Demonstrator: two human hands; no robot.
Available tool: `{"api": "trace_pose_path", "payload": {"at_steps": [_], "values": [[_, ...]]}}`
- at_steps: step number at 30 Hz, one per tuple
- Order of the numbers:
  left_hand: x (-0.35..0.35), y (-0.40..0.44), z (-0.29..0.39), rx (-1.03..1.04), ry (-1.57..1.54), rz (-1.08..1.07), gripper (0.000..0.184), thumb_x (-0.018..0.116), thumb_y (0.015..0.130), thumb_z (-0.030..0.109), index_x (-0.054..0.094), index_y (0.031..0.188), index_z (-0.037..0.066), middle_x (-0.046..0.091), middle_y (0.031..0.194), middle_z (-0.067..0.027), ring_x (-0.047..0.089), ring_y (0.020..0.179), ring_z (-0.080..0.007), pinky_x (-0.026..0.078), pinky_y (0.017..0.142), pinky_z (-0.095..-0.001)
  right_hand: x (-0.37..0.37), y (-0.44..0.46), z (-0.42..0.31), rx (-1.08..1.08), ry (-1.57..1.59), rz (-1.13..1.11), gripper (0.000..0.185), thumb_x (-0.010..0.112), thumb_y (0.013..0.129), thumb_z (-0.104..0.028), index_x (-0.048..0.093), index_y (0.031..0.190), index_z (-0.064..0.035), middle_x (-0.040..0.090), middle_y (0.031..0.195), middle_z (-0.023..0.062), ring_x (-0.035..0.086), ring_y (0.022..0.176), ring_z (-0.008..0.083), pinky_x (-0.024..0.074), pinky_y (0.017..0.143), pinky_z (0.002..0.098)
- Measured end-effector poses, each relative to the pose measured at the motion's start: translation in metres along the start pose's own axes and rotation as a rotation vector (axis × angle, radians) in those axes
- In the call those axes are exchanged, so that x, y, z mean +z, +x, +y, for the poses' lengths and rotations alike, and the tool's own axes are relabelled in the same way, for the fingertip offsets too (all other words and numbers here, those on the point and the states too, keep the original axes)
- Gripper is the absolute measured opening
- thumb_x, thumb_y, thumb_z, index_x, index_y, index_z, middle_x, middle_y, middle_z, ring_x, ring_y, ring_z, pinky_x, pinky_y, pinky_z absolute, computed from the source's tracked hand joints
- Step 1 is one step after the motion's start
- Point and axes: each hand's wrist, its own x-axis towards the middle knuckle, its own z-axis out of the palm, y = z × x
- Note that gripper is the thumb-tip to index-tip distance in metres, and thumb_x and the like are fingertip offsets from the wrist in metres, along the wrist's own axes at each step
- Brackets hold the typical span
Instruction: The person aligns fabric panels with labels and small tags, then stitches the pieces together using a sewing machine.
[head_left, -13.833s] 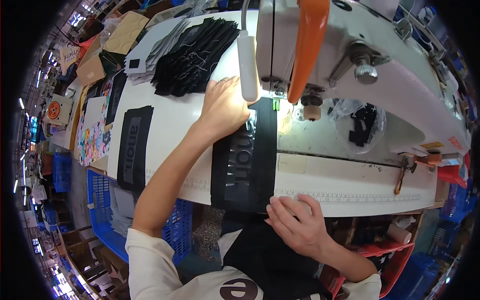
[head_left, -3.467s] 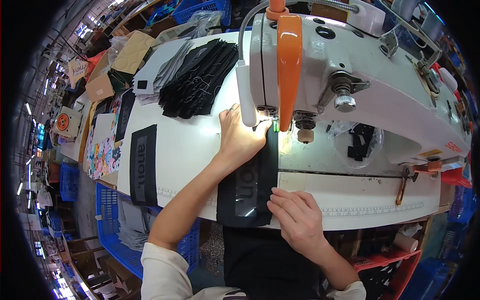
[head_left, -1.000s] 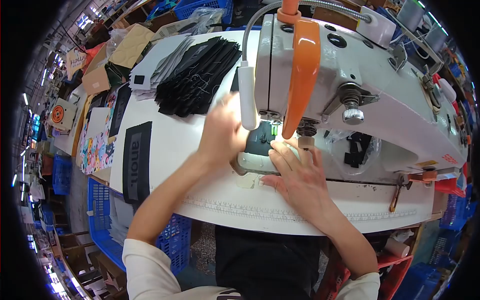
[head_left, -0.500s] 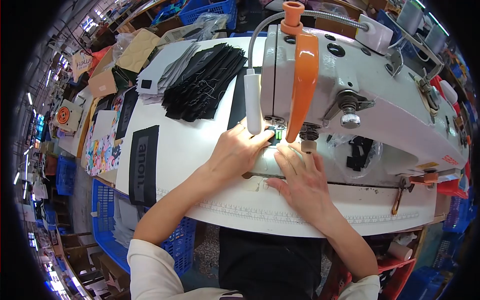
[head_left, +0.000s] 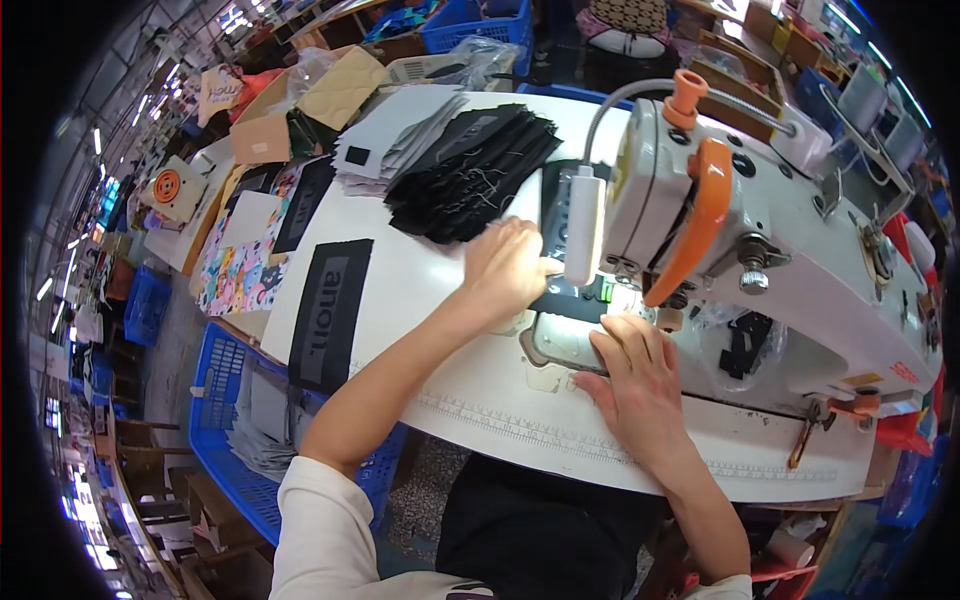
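Note:
Under the sewing machine (head_left: 640, 190) lies a black fabric piece (head_left: 563, 222) with grey lettering, partly behind the white lamp (head_left: 585, 235). My left hand (head_left: 505, 265) is closed at the fabric's left edge, one finger or thumb reaching over it; whatever the curled fingers hold is hidden. Close to the lit presser foot area, my right hand (head_left: 638, 375) rests with its fingers stretched out, fingertips by the fabric's near right corner. A small green piece (head_left: 606, 290) shows beside the needle area. The needle itself cannot be made out.
A stack of black pieces (head_left: 470, 180) lies beyond my left hand, next to light grey sheets (head_left: 385, 150). Another lettered black piece (head_left: 330, 310) lies at the left. A blue basket (head_left: 225, 400) stands below the table edge. Small scissors-like snips (head_left: 805, 440) lie at the right.
The view has shifted, so the table sits differently in frame. My left hand has drawn away from the needle area and curled, uncovering more fabric. The right hand stays near the presser foot.

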Motion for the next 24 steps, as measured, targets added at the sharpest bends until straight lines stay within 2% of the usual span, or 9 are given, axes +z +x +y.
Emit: {"api": "trace_pose_path", "payload": {"at_steps": [4, 6, 8, 10, 13, 14, 17, 21, 24], "values": [[0.01, 0.018, -0.015, 0.065, -0.312, 0.037, 0.034, 0.079, 0.08, 0.017, 0.063, 0.103, -0.001, 0.067, 0.096, -0.0175, 0.065, 0.088, -0.0384, 0.054, 0.079, -0.0439, -0.003, 0.001, 0.0, -0.006, 0.012, -0.014, 0.05, 0.08, 0.081, -0.024, 0.062, 0.123, -0.0035, 0.058, 0.131, 0.0116, 0.053, 0.127, 0.0322, 0.0404, 0.105, 0.0454], [-0.016, 0.036, -0.019, -0.082, -0.726, 0.201, 0.03, 0.077, 0.082, 0.01, 0.062, 0.106, -0.001, 0.068, 0.094, -0.0197, 0.067, 0.085, -0.0352, 0.053, 0.078, -0.0407, -0.004, -0.001, 0.0, 0.001, 0.019, -0.023, 0.049, 0.08, 0.082, -0.023, 0.062, 0.123, -0.004, 0.057, 0.131, 0.0116, 0.052, 0.127, 0.0324, 0.0401, 0.105, 0.0453], [-0.026, 0.065, -0.048, -0.149, -0.808, 0.465, 0.027, 0.075, 0.083, 0.007, 0.062, 0.105, 0.0, 0.07, 0.095, -0.0191, 0.068, 0.083, -0.0285, 0.053, 0.077, -0.0364, -0.004, 0.0, 0.0, -0.01, 0.018, -0.022, 0.048, 0.08, 0.082, -0.023, 0.062, 0.123, -0.004, 0.057, 0.131, 0.0116, 0.052, 0.128, 0.0324, 0.0399, 0.105, 0.0452], [-0.051, 0.089, -0.085, -0.194, -0.954, 0.516, 0.028, 0.076, 0.084, 0.006, 0.063, 0.107, 0.0, 0.071, 0.098, -0.0162, 0.067, 0.083, -0.0238, 0.053, 0.077, -0.0349, -0.005, 0.0, -0.001, -0.013, 0.014, -0.017, 0.048, 0.08, 0.083, -0.022, 0.062, 0.123, -0.0041, 0.058, 0.13, 0.0115, 0.052, 0.128, 0.0325, 0.0395, 0.105, 0.0451], [-0.054, 0.108, -0.153, -0.234, -0.705, 0.228, 0.03, 0.076, 0.084, 0.006, 0.064, 0.111, 0.0, 0.071, 0.101, -0.0158, 0.069, 0.085, -0.0275, 0.054, 0.078, -0.0366, -0.005, 0.0, -0.002, -0.014, 0.005, -0.017, 0.047, 0.08, 0.083, -0.021, 0.062, 0.123, -0.0039, 0.057, 0.13, 0.0114, 0.052, 0.128, 0.0325, 0.0394, 0.106, 0.0451], [-0.049, 0.107, -0.161, -0.236, -0.7, 0.232, 0.03, 0.076, 0.084, 0.006, 0.064, 0.111, 0.0, 0.071, 0.101, -0.0158, 0.069, 0.085, -0.0275, 0.054, 0.078, -0.0366, -0.005, 0.001, -0.002, -0.014, -0.001, -0.022, 0.046, 0.079, 0.083, -0.02, 0.062, 0.122, -0.0038, 0.057, 0.13, 0.0114, 0.052, 0.128, 0.0325, 0.0393, 0.106, 0.0451], [-0.042, 0.087, -0.154, -0.093, -0.011, 0.313, 0.027, 0.077, 0.088, 0.012, 0.065, 0.109, 0.001, 0.07, 0.105, -0.0131, 0.068, 0.093, -0.0243, 0.052, 0.082, -0.0333, -0.005, 0.001, -0.002, -0.025, 0.002, -0.017, 0.046, 0.079, 0.083, -0.019, 0.062, 0.122, -0.0036, 0.057, 0.131, 0.0114, 0.052, 0.128, 0.0326, 0.0391, 0.106, 0.045], [-0.077, 0.034, -0.13, 0.0, 0.003, 0.517, 0.019, 0.077, 0.086, 0.015, 0.069, 0.1, 0.003, 0.07, 0.1, -0.0149, 0.068, 0.088, -0.0306, 0.053, 0.077, -0.0387, -0.007, -0.001, -0.001, -0.02, 0.014, -0.026, 0.045, 0.079, 0.083, -0.018, 0.062, 0.122, -0.0036, 0.057, 0.131, 0.0114, 0.052, 0.129, 0.0328, 0.0391, 0.106, 0.0449], [-0.112, -0.049, -0.116, -0.217, 0.091, 0.111, 0.021, 0.076, 0.084, 0.022, 0.07, 0.092, 0.004, 0.069, 0.094, -0.0157, 0.068, 0.085, -0.0373, 0.053, 0.072, -0.0481, -0.006, -0.001, -0.001, -0.017, 0.028, -0.02, 0.046, 0.079, 0.083, -0.018, 0.062, 0.122, -0.0036, 0.057, 0.131, 0.0116, 0.052, 0.129, 0.0329, 0.0391, 0.106, 0.0448]]}}
